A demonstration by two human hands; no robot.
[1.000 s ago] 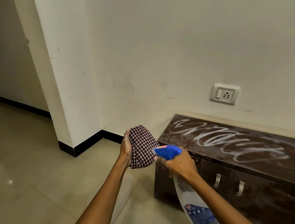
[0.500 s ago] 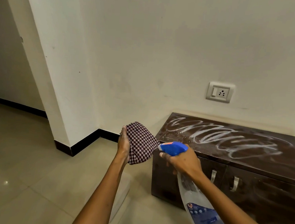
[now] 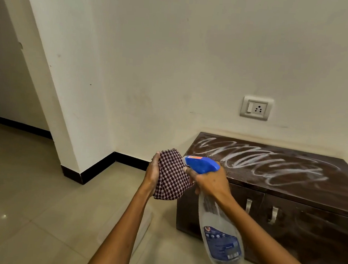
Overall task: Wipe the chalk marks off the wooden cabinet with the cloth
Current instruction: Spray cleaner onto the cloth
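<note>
A low dark wooden cabinet (image 3: 300,206) stands against the wall at the right. White chalk scribbles (image 3: 256,161) loop across its top. My left hand (image 3: 153,172) holds a folded maroon-and-white checked cloth (image 3: 170,176) up in front of the cabinet's left end. My right hand (image 3: 210,181) grips a clear spray bottle (image 3: 220,237) by its blue trigger head (image 3: 202,164), whose nozzle points at the cloth from a short distance. Both hands are above the floor, left of the cabinet's front corner.
Two metal handles (image 3: 248,205) sit on the cabinet doors. A white switch and socket plate (image 3: 256,108) is on the wall above the cabinet. A wall corner with black skirting (image 3: 86,174) juts out at the left. Beige floor tiles (image 3: 37,215) spread below my arms.
The view has shifted slightly. The spray bottle's head has come closer to the cloth, and both hands stay close together in front of the cabinet's left end.
</note>
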